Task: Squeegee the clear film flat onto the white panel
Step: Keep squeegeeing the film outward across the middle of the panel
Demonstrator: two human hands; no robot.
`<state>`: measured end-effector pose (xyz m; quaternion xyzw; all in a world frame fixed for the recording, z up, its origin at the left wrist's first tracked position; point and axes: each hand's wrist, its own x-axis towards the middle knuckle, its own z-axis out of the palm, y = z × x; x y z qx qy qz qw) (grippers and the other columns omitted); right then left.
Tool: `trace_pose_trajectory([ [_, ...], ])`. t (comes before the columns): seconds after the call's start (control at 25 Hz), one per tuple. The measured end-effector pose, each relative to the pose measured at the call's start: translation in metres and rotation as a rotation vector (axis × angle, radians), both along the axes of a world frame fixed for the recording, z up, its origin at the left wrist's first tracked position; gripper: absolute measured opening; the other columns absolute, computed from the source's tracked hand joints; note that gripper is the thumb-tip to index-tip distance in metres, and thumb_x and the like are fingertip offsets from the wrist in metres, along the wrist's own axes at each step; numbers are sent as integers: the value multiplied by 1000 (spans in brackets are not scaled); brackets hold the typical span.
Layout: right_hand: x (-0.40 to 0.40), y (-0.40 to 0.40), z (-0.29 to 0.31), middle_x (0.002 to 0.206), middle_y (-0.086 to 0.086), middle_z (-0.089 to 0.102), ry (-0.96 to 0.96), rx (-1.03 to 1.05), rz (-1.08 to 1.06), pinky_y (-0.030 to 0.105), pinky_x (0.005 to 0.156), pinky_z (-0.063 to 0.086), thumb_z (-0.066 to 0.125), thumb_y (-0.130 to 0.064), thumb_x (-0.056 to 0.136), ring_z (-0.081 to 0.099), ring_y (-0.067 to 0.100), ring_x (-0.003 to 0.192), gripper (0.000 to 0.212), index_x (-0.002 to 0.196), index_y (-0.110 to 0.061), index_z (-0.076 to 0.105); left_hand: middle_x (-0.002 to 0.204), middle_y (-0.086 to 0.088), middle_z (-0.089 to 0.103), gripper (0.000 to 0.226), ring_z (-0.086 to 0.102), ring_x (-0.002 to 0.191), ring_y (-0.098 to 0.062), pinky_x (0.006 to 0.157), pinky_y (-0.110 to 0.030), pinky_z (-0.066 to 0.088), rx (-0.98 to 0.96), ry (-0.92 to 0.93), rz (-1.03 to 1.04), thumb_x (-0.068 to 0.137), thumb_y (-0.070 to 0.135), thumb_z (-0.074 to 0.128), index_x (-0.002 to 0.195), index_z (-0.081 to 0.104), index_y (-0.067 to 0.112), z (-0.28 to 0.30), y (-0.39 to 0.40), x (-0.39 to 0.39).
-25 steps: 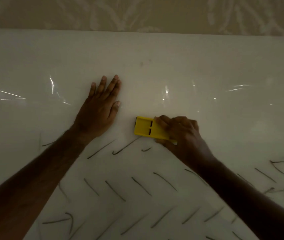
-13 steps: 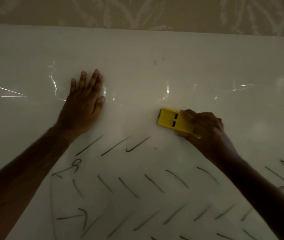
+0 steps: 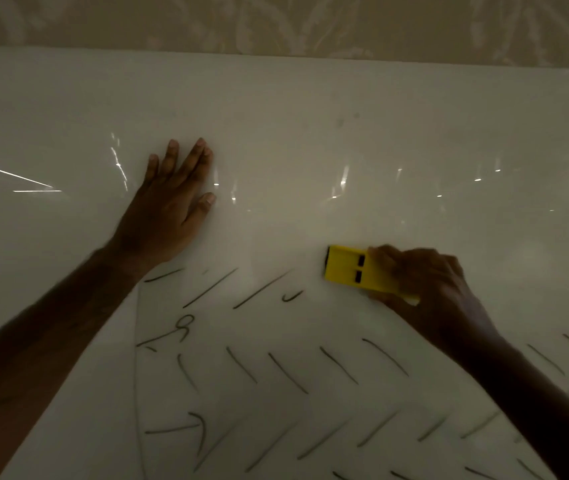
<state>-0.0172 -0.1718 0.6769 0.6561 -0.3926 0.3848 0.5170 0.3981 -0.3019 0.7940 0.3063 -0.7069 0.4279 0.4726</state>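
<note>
Head view: left hand (image 3: pixel 168 216) lies flat, fingers straight, pressing the clear film (image 3: pixel 276 188) on the white panel (image 3: pixel 310 98); right hand (image 3: pixel 428 289) fingers curl around a yellow squeegee (image 3: pixel 348 270) touching the glinting, wrinkled film.

Both forearms bare, seemingly no sleeves, rings or watch.

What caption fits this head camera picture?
Left hand flat on clear film; right hand grips yellow squeegee.
</note>
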Motion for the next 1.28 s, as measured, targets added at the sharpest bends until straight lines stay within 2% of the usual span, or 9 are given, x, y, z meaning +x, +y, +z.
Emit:
trace_pose_trajectory([
  [0.16,56,-22,34,147,-9,58,-102,-22,22,46,93,43,64,-54,91,55,26,118,67,152,-30,47,180,-8,18,68,13,165,-42,133,-58,8,-8,8,-3,112,42,29,171,23,10,-2,2,-4],
  [0.28,97,-30,7,150,-11,55,39,15,50,47,94,45,65,-48,94,56,25,118,64,152,-30,47,180,-6,16,69,11,166,-40,134,-59,10,8,-7,-4,112,45,28,172,22,11,-1,1,2],
  [0.48,64,-12,-31,150,-10,57,180,37,35,49,95,49,59,-49,100,63,25,119,56,152,-28,50,181,0,10,69,4,167,-35,136,-52,3,54,6,-30,111,46,26,173,18,16,-6,1,20],
  [0.64,57,-13,-2,147,-9,59,69,2,20,45,97,43,56,-52,98,60,27,118,60,152,-29,49,181,-2,12,69,5,167,-35,134,-50,2,57,20,-50,110,45,26,172,21,16,-8,4,19],
  [0.76,104,-28,23,149,-9,57,-16,0,49,44,95,39,60,-51,94,55,25,117,62,151,-28,50,181,-2,13,69,5,167,-35,134,-51,3,79,19,-53,110,45,27,172,22,16,-7,6,19],
  [0.88,149,-38,3,149,-9,56,103,42,47,46,94,43,53,-50,95,53,23,119,62,153,-28,46,181,1,10,71,4,167,-33,134,-51,3,89,-9,-31,110,49,27,173,19,18,-5,6,26],
  [1.04,127,-25,-33,149,-9,57,242,46,39,50,94,49,54,-48,99,59,22,120,56,151,-27,49,181,6,7,72,2,168,-30,134,-49,0,106,-8,-14,109,53,27,173,16,22,-3,5,41],
  [1.16,102,-19,-23,149,-8,58,206,48,7,52,95,49,55,-48,99,59,24,121,58,152,-28,47,181,5,8,71,0,168,-29,134,-46,-3,124,19,-29,109,51,25,173,17,23,-4,4,47],
  [1.28,122,-27,3,149,-10,56,89,8,14,50,96,46,59,-48,97,58,26,120,60,153,-28,48,181,3,9,70,1,168,-31,133,-47,-2,133,18,-36,109,52,21,173,18,22,-4,7,45],
])
